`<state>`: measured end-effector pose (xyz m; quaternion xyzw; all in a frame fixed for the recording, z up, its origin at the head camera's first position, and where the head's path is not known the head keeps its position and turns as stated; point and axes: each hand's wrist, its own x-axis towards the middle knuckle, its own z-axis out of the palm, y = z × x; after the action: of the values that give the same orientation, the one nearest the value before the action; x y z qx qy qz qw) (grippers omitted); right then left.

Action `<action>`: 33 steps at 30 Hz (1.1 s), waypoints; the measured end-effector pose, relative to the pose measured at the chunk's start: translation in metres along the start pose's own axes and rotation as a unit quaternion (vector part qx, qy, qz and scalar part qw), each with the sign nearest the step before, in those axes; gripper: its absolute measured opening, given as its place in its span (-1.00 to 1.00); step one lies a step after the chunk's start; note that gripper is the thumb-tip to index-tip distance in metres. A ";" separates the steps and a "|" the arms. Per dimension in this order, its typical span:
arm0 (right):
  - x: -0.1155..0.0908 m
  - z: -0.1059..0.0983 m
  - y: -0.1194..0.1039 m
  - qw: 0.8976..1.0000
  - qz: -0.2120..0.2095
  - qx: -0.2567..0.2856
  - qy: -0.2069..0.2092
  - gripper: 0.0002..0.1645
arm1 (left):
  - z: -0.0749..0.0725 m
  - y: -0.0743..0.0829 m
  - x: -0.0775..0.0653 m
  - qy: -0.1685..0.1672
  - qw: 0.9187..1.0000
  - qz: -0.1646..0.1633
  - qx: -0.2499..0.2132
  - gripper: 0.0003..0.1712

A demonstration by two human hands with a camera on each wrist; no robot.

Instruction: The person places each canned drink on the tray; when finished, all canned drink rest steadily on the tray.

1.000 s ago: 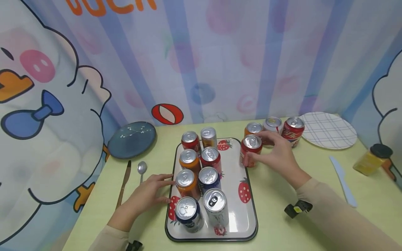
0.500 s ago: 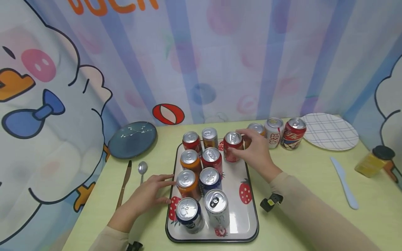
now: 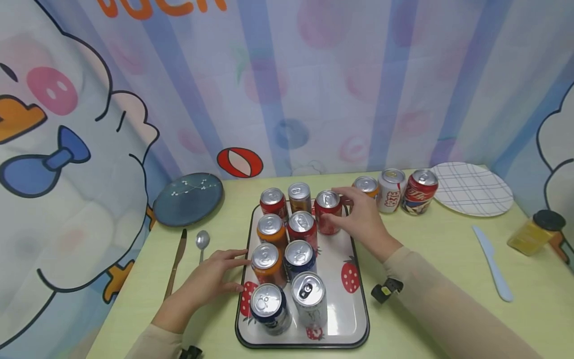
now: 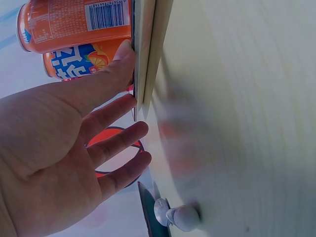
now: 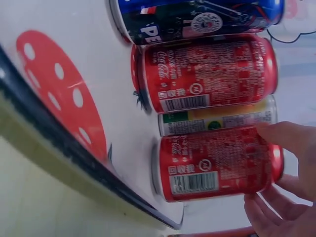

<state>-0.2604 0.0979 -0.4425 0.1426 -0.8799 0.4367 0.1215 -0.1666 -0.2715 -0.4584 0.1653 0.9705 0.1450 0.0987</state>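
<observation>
My right hand (image 3: 365, 219) grips a red Coca-Cola can (image 3: 328, 205) at the tray's far right corner, thumb on one side and fingers on the other. In the right wrist view that Coca-Cola can (image 5: 212, 163) stands upright with its base right at the tray surface. The strawberry-patterned tray (image 3: 343, 319) carries two columns of cans, including an orange soda can (image 3: 271, 271), a dark blue can (image 3: 299, 257) and a tall white can (image 3: 309, 299). My left hand (image 3: 213, 274) rests with loosely spread fingers at the tray's left edge, thumb close to an orange can (image 4: 79, 24).
Right of the tray stand an orange can (image 3: 366, 185), a white can (image 3: 390, 194) and a red can (image 3: 419, 194). Behind them lies a checked plate (image 3: 471, 189). A pale knife (image 3: 492, 262) and yellow jar (image 3: 531, 234) are farther right; a dark plate (image 3: 188, 199), brown knife (image 3: 177, 262) and spoon (image 3: 203, 240) lie left.
My right hand has carried the red Coca-Cola can leftward from beside the tray to its far right corner, beside the gold-and-silver can. The left hand has stayed in place.
</observation>
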 end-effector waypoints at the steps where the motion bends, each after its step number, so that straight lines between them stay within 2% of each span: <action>1: -0.001 -0.003 0.000 1.000 -0.005 -0.003 -0.004 -0.22 | 0.000 0.000 0.000 0.000 1.000 0.001 0.000 -0.31; 4: -0.006 -0.016 0.004 1.000 -0.023 -0.010 -0.003 -0.23 | -0.001 0.001 0.000 -0.001 1.000 -0.001 -0.004 -0.31; 6: -0.009 -0.027 0.010 0.999 -0.042 -0.012 0.012 -0.27 | 0.000 0.001 0.000 -0.001 1.000 0.002 -0.002 -0.32; 10: -0.013 -0.053 0.025 0.995 -0.074 -0.020 0.060 -0.34 | 0.000 0.000 -0.001 0.001 1.000 0.007 0.000 -0.32; 13: -0.015 -0.075 0.040 0.990 -0.081 -0.043 0.104 -0.35 | 0.000 -0.002 -0.001 0.004 1.000 0.011 -0.001 -0.32; 18: -0.012 -0.111 0.067 0.985 -0.038 -0.069 0.152 -0.33 | 0.001 -0.003 0.000 0.005 1.000 0.016 -0.003 -0.32; 21: -0.008 -0.126 0.084 0.985 0.005 -0.072 0.156 -0.27 | 0.000 -0.003 0.000 0.005 1.000 0.014 -0.007 -0.32; 27: -0.005 -0.136 0.116 0.986 0.073 -0.076 0.128 -0.07 | 0.000 -0.002 -0.001 0.001 1.000 0.007 -0.009 -0.31; 33: -0.004 -0.138 0.129 0.987 0.088 -0.080 0.111 -0.09 | 0.000 0.001 0.000 0.000 1.000 0.001 -0.007 -0.32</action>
<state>-0.2900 0.2833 -0.4573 0.0050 -0.9023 0.3867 0.1907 -0.1662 -0.2709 -0.4580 0.1654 0.9693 0.1520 0.0998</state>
